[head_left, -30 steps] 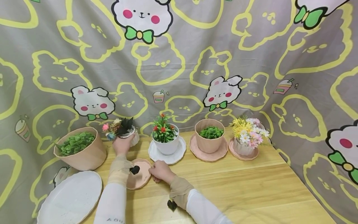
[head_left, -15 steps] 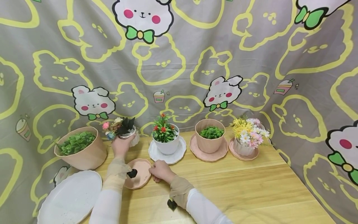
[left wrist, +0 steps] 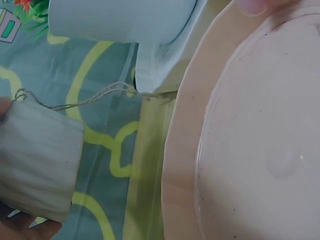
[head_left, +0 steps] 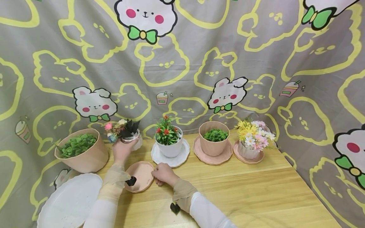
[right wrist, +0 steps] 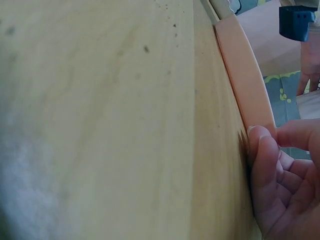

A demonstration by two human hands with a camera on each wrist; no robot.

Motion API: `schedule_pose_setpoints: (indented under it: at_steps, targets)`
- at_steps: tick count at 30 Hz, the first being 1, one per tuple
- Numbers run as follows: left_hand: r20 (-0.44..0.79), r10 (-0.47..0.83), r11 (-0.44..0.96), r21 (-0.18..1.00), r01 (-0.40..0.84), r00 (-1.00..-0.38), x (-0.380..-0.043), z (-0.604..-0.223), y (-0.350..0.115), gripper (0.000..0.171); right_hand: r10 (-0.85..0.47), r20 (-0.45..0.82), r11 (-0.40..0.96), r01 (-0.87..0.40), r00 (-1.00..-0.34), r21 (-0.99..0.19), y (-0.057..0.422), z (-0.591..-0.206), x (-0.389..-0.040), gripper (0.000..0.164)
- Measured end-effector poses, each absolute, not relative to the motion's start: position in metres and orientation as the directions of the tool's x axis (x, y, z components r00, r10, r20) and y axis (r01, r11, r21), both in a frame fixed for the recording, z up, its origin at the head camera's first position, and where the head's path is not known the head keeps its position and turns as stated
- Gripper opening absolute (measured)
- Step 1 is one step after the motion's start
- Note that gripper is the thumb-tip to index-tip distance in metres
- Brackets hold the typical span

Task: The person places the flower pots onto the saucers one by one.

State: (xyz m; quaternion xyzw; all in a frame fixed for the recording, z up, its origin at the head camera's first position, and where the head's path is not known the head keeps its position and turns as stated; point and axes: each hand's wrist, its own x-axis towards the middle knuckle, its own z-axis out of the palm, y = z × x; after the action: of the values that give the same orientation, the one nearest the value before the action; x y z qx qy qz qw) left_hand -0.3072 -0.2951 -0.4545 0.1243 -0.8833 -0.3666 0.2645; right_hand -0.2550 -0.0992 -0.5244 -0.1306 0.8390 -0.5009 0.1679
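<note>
My left hand (head_left: 122, 151) grips a small whitish flower pot (head_left: 138, 143) by its side, with pink, cream and blue flowers and dark leaves at its top. In the left wrist view the pot (left wrist: 40, 160) shows its pale ribbed wall, and a loop of twine trails from it. Fingers show at two of its edges. Nearer to me lies a round pink saucer (head_left: 144, 173), partly behind the left wrist's black camera mount. My right hand (head_left: 164, 174) pinches its right rim between thumb and fingers, low against the tabletop in the right wrist view.
A white saucer (head_left: 182, 155) bears a red-flowered pot. Right of it, pink saucers (head_left: 212, 161) hold a leafy pink pot and a yellow-and-pink flower pot. On the left stand a large pink planter (head_left: 94, 158) and an oval white tray (head_left: 71, 199). Patterned cloth (head_left: 182, 57) hangs behind the wooden table.
The left forearm and wrist have swung left and the left hand has shifted slightly left, uncovering more of the pink saucer. The right hand keeps its hold on the saucer's rim.
</note>
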Motion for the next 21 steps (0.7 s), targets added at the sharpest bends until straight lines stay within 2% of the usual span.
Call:
schedule_pose_setpoints:
  at_steps: [8, 15, 21]
  targets:
    - [0.392, -0.401, 0.694, 0.72, 0.004, -0.828, -0.296, -0.456, -0.295, 0.066, -0.388, -0.157, 0.463, -0.045, -0.908, -0.885, -0.098, -0.523, -0.254, 0.034]
    - [0.391, -0.391, 0.659, 0.751, 0.043, -0.833, -0.29, -0.455, -0.299, 0.076, -0.386, -0.153, 0.472, -0.052, -0.91, -0.88, -0.098, -0.523, -0.254, 0.034]
    - [0.387, -0.369, 0.67, 0.741, 0.047, -0.845, -0.279, -0.45, -0.299, 0.074, -0.396, -0.16, 0.47, -0.05, -0.904, -0.881, -0.099, -0.523, -0.255, 0.035]
